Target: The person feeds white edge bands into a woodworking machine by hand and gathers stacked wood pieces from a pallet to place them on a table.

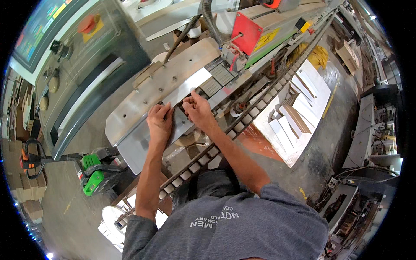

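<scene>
My left hand (160, 123) is closed in a pinch over the metal infeed plate (130, 141) of a machine. Just to its right is my right hand (198, 112), its fingers curled and the thumb side close to the edge of a narrow white board (195, 83). This board lies along the metal fence (149, 93) and reaches toward the dark feed pads (223, 74). A short dark edge shows between my hands. What the fingertips of either hand grip is too small and too covered to make out.
A roller chain track (236, 128) runs diagonally between me and the plate. White strips (294, 115) lie on a white board at the right. A control panel with a red button (88, 24) stands at the left, above a green-and-black device (93, 173) and an orange-handled pallet truck (30, 160).
</scene>
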The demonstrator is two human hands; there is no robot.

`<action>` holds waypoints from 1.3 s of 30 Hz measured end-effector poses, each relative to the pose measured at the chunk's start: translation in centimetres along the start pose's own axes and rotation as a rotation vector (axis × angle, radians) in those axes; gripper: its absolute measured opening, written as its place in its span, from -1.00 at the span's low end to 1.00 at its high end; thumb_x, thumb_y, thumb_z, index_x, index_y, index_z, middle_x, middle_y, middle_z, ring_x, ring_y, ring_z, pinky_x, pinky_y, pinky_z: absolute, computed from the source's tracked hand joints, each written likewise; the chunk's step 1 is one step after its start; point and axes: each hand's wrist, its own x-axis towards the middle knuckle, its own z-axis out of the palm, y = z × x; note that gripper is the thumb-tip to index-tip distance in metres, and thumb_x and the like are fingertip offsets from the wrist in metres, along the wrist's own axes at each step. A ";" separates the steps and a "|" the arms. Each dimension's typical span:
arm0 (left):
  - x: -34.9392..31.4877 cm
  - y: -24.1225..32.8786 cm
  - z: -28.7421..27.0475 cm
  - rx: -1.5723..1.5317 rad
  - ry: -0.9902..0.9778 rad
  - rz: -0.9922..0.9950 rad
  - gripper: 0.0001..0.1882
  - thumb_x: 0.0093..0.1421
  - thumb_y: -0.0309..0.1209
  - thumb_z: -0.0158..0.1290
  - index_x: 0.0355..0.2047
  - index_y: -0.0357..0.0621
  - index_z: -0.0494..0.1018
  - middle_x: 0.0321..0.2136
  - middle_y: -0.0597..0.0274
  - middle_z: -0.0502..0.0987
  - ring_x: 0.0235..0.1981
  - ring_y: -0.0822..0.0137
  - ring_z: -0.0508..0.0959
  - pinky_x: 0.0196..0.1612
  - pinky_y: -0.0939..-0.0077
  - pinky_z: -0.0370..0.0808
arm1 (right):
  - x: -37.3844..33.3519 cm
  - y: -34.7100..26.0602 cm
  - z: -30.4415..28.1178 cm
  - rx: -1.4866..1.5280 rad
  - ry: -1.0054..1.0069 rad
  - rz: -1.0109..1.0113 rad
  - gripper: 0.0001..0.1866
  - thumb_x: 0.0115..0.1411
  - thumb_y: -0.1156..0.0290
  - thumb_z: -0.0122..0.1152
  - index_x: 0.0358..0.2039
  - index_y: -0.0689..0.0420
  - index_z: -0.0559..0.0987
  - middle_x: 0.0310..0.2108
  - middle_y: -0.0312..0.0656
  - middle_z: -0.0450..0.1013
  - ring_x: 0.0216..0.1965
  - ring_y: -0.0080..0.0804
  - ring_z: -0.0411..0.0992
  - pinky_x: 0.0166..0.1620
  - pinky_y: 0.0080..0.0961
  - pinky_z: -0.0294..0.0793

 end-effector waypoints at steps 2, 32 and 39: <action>1.1 1.0 1.6 -0.004 -0.008 -0.014 -0.85 0.06 -0.53 0.25 -0.30 -0.19 0.63 -0.47 0.06 0.54 -0.38 0.03 0.52 -0.28 0.21 0.46 | 1.0 0.1 -1.9 0.006 0.020 -0.005 -0.70 0.34 0.40 0.11 -0.06 0.39 0.39 -0.34 -0.28 0.39 -0.51 -0.69 0.31 -0.57 -0.67 0.34; 2.7 11.1 12.2 0.064 0.017 0.152 -0.72 0.06 -0.58 0.25 -0.17 -0.21 0.63 -0.33 0.09 0.58 -0.32 0.10 0.51 -0.19 0.25 0.49 | -15.2 -7.0 -39.7 -1.607 0.286 0.197 -0.28 0.06 0.26 0.41 0.22 0.17 0.37 0.15 0.01 0.30 0.25 0.01 0.15 0.27 -0.03 0.24; -1.1 11.2 9.5 -0.052 -0.080 -0.103 -0.70 0.12 -0.55 0.25 -0.09 -0.19 0.61 -0.20 0.10 0.60 -0.18 0.26 0.55 -0.15 0.39 0.53 | -16.2 -6.7 -40.4 -1.568 0.402 0.068 -0.39 -0.07 0.45 0.46 0.04 0.23 0.49 -0.03 0.02 0.40 0.10 0.09 0.27 0.17 -0.07 0.28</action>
